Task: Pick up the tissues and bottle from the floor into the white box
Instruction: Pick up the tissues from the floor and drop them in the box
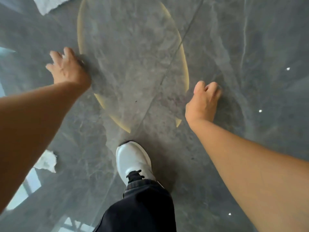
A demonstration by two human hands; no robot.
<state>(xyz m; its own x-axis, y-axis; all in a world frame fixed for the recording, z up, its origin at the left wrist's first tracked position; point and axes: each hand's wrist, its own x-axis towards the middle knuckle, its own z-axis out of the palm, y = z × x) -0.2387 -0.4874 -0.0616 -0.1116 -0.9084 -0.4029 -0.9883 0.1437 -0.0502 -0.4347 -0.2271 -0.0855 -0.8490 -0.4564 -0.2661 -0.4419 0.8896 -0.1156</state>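
Observation:
A crumpled white tissue [47,161] lies on the grey floor at the lower left, partly hidden by my left forearm. Another white tissue [48,4] lies at the top left edge of the view. My left hand [66,68] hangs above the floor with its fingers spread and nothing in it, well away from both tissues. Over the floor on the right, my right hand [203,101] has its fingers curled loosely inward, and I see nothing in it. No bottle and no white box are in view.
The floor is glossy grey marble tile [234,47] with a seam running diagonally and a curved yellow light reflection [82,39]. My white shoe [133,160] and dark trouser leg [142,208] stand at the bottom centre. Small white specks [260,111] dot the right side.

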